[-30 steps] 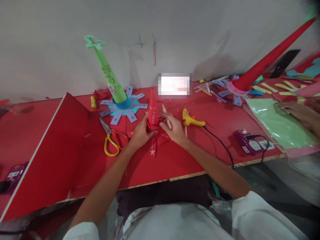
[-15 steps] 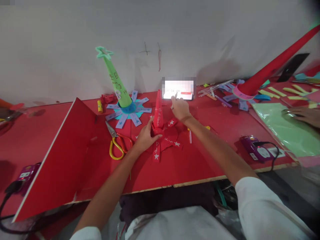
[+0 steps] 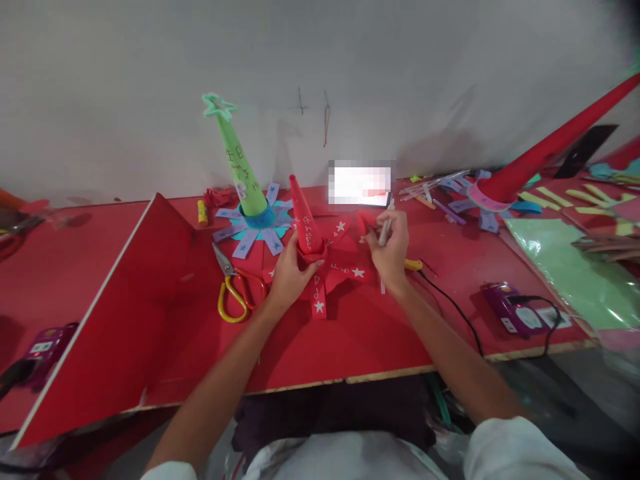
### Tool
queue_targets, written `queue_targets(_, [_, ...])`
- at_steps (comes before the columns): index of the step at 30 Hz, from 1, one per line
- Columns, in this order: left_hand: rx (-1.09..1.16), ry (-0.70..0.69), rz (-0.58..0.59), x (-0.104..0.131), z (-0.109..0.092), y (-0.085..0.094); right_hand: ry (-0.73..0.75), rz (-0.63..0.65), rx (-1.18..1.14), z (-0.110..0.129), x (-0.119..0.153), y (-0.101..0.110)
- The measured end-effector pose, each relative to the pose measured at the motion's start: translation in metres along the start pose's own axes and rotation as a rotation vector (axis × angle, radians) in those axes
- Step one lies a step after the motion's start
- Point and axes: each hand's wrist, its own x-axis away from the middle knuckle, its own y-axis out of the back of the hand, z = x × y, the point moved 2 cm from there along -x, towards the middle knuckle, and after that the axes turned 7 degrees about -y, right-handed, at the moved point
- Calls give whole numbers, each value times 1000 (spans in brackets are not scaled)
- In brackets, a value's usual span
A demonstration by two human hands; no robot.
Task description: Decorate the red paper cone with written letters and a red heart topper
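Our left hand (image 3: 290, 279) grips the red paper cone (image 3: 306, 220), already lettered, while our right hand (image 3: 393, 248) pinches a slim white pen (image 3: 385, 232) and, apparently, an unattached red paper piece (image 3: 367, 221).

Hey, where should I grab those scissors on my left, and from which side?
Probably by the yellow handle loop, coming from the near left. The scissors lie with the blades pointing away from you and the handles toward you, while your left forearm crowds the orange loop from the right.
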Motion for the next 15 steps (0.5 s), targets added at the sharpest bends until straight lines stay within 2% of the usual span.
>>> queue_targets(1, [-6, 5, -13, -4, 2, -2, -12, -85, 0, 6, 8, -2])
queue_targets(4, [-23, 12, -7, -17, 11, -10, 5, -148, 16, 23, 21, -13])
queue_targets(7, [-1, 3, 36, -25, 21, -16, -16, -118, 19, 33, 29, -21])
queue_targets(9, [9, -16, 24, -23, 23, -15, -13, -78, 37, 38, 35, -24])
queue_targets(13, [-13, -34, -131, -8, 9, -1, 28, -13, 54, 44, 48, -31])
queue_targets(15, [50, -49, -121, 1, -5, 5, 38, 23, 56, 45, 54, -35])
